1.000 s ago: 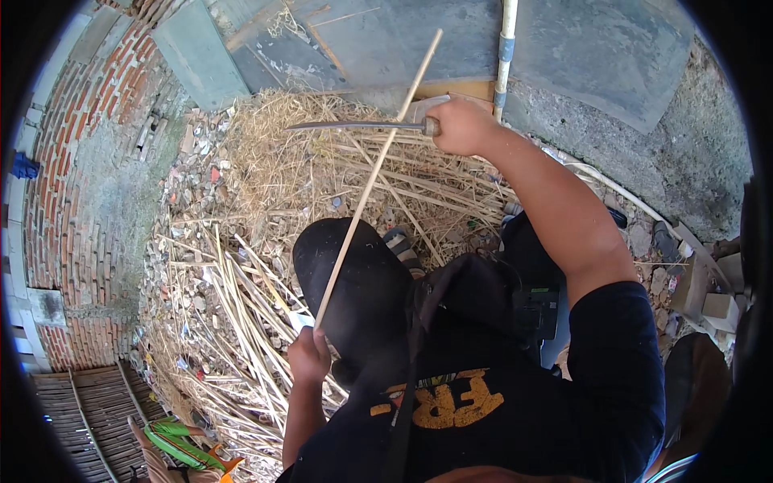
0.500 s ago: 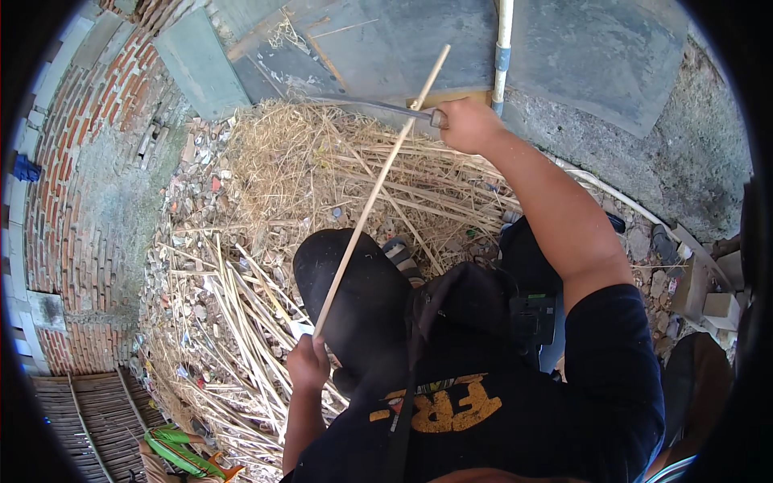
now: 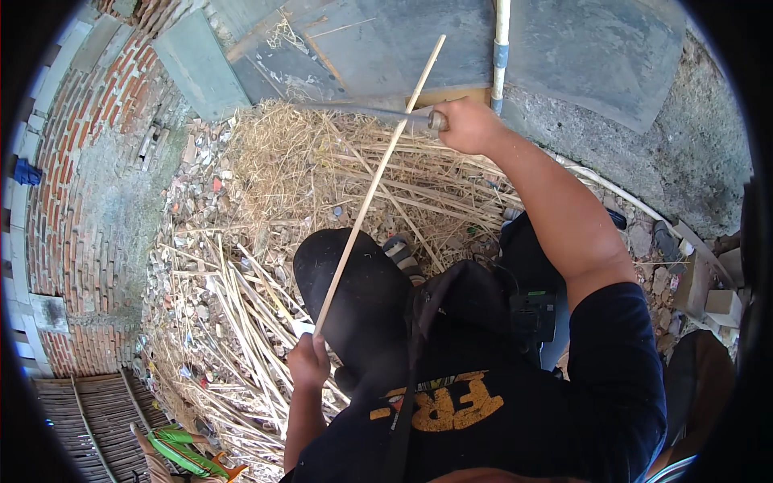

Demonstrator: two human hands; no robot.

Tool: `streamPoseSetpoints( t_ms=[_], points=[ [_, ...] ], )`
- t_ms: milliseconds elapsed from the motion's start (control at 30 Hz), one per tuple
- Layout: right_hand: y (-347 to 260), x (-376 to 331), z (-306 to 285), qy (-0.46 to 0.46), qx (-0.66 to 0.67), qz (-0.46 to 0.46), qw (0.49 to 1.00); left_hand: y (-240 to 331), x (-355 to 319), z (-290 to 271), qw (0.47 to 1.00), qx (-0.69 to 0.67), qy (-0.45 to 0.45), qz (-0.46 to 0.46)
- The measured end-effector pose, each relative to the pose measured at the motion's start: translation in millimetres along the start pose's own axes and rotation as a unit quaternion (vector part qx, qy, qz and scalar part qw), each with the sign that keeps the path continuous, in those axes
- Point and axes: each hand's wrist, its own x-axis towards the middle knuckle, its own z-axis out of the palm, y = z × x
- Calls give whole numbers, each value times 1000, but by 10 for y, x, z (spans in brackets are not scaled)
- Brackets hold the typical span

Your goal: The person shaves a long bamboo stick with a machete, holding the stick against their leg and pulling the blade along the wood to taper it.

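Over the last second the knife [image 3: 385,113] has gone from sharp and level to slightly slanted, and its blade is now blurred toward the tip. Against half a second ago, the stick's [image 3: 369,208] far tip has swung a little farther away and to the left. The left hand [image 3: 309,362] and right hand [image 3: 467,126] have hardly shifted. This suggests the blade is being worked at the far part of the stick, with the near end kept steady; whether any material has come off cannot be made out.

The left hand is closed round the stick's near end. The right hand grips the knife handle, far and to the right. The stick slants from near left to far right, passing over the person's knee; knife and stick cross short of the far tip and appear to touch.

Counted: two hands, one knife, one held stick. On the ground lie two spreads of loose sticks, one near left [image 3: 250,338] and one far right [image 3: 451,197], too many to count singly. There is one straw heap [image 3: 278,161], one upright pipe [image 3: 502,36], one blue cloth [image 3: 26,170] far left and one person in green [image 3: 181,452] near left.
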Motion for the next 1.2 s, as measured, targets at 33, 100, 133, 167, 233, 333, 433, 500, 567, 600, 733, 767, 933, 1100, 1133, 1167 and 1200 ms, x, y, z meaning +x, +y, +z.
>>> streamPoseSetpoints(
  t_ms=[33, 100, 133, 167, 233, 333, 433, 500, 567, 600, 733, 767, 933, 1100, 1133, 1167, 1200],
  points=[
    [114, 30, 59, 31, 4, 16, 999, 50, 14, -33, 1000, 3, 1, -2],
    [154, 37, 76, 65, 13, 34, 997, 61, 17, -90, 1000, 15, 1, 4],
    [100, 43, 74, 56, 11, 6, 998, 45, -7, -100, 1000, 25, 3, 4],
    [62, 10, 58, 45, 8, -18, 999, 36, -18, -97, 1000, 26, 2, 3],
    [-229, -106, -112, 5, -14, -48, 999, 0, -69, -80, 1000, -15, -2, -5],
    [-247, -135, -160, -30, -62, -88, 994, -47, -202, -73, 999, -38, -20, -12],
    [36, -30, -78, -7, -36, 3, 999, -34, -319, -83, 996, -72, -26, -37],
    [54, -12, -150, 60, -6, 15, 998, -16, -349, -134, 997, -70, -24, -35],
    [22, -38, -184, 58, 11, 18, 998, -15, -362, -185, 993, -70, -65, -73],
    [1, -60, -200, 55, 26, 24, 998, 9, -352, -188, 993, -69, -65, -75],
    [-83, -78, -259, 8, 18, 29, 999, 111, -153, -164, 995, -95, -16, 20],
    [-66, -79, -261, 11, 22, 15, 1000, 164, -45, -144, 994, -100, 22, 39],
    [81, -84, -134, 95, 37, -44, 994, 446, 210, -78, 987, -140, 48, -57],
    [-78, -119, -290, 20, 42, -23, 999, 382, 175, -73, 986, -133, 13, -96],
    [-64, -121, -264, 19, 42, -23, 999, 355, 162, -63, 991, -110, 11, -72],
    [-43, -121, -236, 49, 39, -50, 997, 337, 148, -55, 995, -87, 10, -48],
    [-34, -117, -212, 79, 35, -77, 993, 325, 135, -39, 995, -86, 11, -50]
  ],
)
